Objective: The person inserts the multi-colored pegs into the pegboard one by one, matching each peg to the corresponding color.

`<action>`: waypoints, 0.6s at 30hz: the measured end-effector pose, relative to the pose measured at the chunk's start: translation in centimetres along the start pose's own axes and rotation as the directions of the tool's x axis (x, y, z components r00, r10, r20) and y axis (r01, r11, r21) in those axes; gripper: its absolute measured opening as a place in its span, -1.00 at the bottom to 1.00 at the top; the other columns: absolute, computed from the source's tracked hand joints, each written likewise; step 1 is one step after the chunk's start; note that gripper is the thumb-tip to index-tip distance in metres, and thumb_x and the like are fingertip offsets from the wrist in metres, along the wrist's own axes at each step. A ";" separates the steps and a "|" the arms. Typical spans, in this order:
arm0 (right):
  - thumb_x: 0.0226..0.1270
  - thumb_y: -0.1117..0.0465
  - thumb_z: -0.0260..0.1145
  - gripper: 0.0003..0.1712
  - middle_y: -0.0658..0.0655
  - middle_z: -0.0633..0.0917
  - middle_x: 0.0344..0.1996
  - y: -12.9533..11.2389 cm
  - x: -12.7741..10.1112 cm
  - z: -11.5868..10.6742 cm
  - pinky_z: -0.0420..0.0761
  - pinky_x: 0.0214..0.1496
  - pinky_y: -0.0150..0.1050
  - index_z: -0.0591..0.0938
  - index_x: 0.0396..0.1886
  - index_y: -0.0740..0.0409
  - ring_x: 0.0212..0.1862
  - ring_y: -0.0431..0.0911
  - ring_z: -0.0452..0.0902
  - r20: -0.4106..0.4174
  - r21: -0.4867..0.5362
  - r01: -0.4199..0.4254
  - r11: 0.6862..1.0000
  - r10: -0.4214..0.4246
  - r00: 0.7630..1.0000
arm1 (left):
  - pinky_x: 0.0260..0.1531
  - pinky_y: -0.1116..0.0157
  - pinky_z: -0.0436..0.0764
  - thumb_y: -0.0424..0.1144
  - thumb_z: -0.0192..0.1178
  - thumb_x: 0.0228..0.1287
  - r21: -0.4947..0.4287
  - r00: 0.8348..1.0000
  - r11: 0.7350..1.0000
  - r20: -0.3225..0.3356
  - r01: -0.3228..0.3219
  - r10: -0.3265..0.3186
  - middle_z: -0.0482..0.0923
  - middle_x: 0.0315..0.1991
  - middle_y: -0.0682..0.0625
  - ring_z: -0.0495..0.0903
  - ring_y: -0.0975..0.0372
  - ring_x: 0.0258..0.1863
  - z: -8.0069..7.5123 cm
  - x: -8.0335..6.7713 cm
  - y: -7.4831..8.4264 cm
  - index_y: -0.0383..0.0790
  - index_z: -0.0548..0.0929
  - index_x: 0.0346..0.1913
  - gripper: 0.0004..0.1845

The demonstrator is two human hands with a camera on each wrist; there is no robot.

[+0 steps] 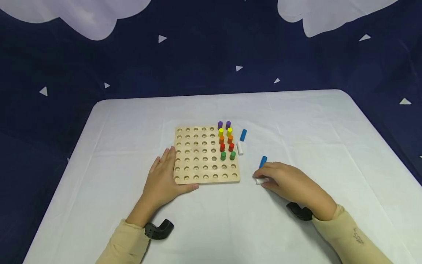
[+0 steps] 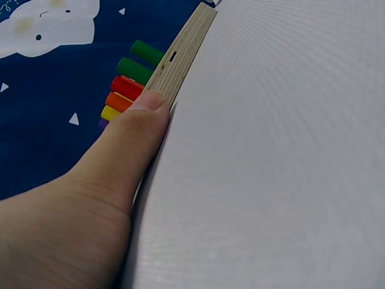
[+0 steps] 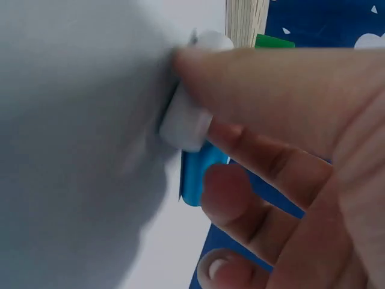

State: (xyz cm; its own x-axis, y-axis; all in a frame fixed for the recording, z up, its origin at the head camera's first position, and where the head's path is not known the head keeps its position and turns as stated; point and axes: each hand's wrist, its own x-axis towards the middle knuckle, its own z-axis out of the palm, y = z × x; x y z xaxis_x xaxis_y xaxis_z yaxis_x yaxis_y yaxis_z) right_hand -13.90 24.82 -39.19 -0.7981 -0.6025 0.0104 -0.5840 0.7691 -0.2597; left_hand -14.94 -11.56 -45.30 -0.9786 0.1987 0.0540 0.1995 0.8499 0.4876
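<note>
Head view, left to right: my left hand (image 1: 165,179) lies flat on the white tablecloth (image 1: 132,124), fingers straight and relaxed along the left edge of a square wooden pegboard (image 1: 201,161), thumb pressed against its near edge. The left wrist view shows that thumb (image 2: 141,120) touching the pale, grainy side of the board. Beyond my fingertips, on the board's right side, smooth painted cylinder pegs stand upright in two columns: purple, yellow, orange, red, green (image 1: 227,141). Just right of the board, a blue peg (image 1: 243,135) and a white peg (image 1: 240,148) lie loose on the cloth.

Farther right, my right hand (image 1: 287,181) rests on the cloth, fingers curled, pinching a white peg (image 1: 260,180) at the fingertips. The right wrist view shows this white peg (image 3: 189,114) lying on its side under my fingertip, its long axis running roughly toward the board. A second blue peg (image 1: 263,161) lies just beyond my fingertips, touching or nearly touching the white one. My right hand is by far the nearer to both.
</note>
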 end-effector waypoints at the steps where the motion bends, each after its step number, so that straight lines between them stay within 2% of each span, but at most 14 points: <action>1: 0.20 0.26 0.48 -0.70 -0.20 0.70 -0.18 0.0 0.1 0.0 0.69 -0.05 -0.23 0.73 -0.07 -0.07 -0.11 -0.29 0.62 -0.010 0.003 0.002 1.000 -0.002 1.000 | 0.57 -0.05 -0.11 0.60 0.35 -0.32 0.002 1.000 1.000 -0.002 0.000 0.000 -0.10 0.60 -0.23 -0.08 -0.05 0.60 0.0 0.0 0.0 -0.34 -0.16 0.58 0.57; 6: 0.30 0.17 0.41 -0.74 -0.24 0.66 -0.20 0.1 0.7 0.1 0.65 -0.10 -0.28 0.72 -0.01 -0.08 -0.18 -0.37 0.54 -0.037 0.046 -0.001 0.999 0.003 0.999 | 0.58 -0.04 -0.11 0.61 0.33 -0.32 0.004 1.000 1.000 0.000 0.004 -0.004 -0.10 0.60 -0.22 -0.07 -0.04 0.60 0.0 -0.1 -0.1 -0.34 -0.16 0.58 0.57; 11: 0.31 0.16 0.40 -0.74 -0.21 0.65 -0.20 -0.2 1.6 -0.1 0.62 -0.15 -0.30 0.70 -0.01 -0.05 -0.23 -0.32 0.52 -0.078 0.120 -0.009 0.993 0.019 0.997 | 0.58 -0.04 -0.12 0.60 0.34 -0.32 0.003 1.000 1.000 0.004 0.005 -0.005 -0.11 0.60 -0.22 -0.08 -0.03 0.61 -0.2 -0.2 0.1 -0.35 -0.16 0.58 0.57; 18: 0.25 0.13 0.46 -0.74 -0.17 0.63 -0.32 -1.3 3.8 -1.0 0.48 -0.37 -0.39 0.65 -0.08 -0.11 -0.41 -0.24 0.42 -0.084 0.277 -0.068 0.958 0.094 0.992 | 0.58 -0.04 -0.11 0.60 0.34 -0.33 0.014 1.000 1.000 0.002 0.004 -0.004 -0.12 0.60 -0.22 -0.08 -0.03 0.61 -0.6 -0.3 0.4 -0.36 -0.15 0.58 0.58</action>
State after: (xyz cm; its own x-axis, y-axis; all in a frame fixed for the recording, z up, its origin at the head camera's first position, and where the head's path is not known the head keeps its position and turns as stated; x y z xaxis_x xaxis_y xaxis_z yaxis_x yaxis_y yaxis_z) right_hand -16.26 21.73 -37.88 -0.8593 -0.5071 0.0670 -0.4646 0.7188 -0.5172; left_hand -14.63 -11.59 -44.64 -0.9792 0.1965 0.0504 0.1965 0.8572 0.4760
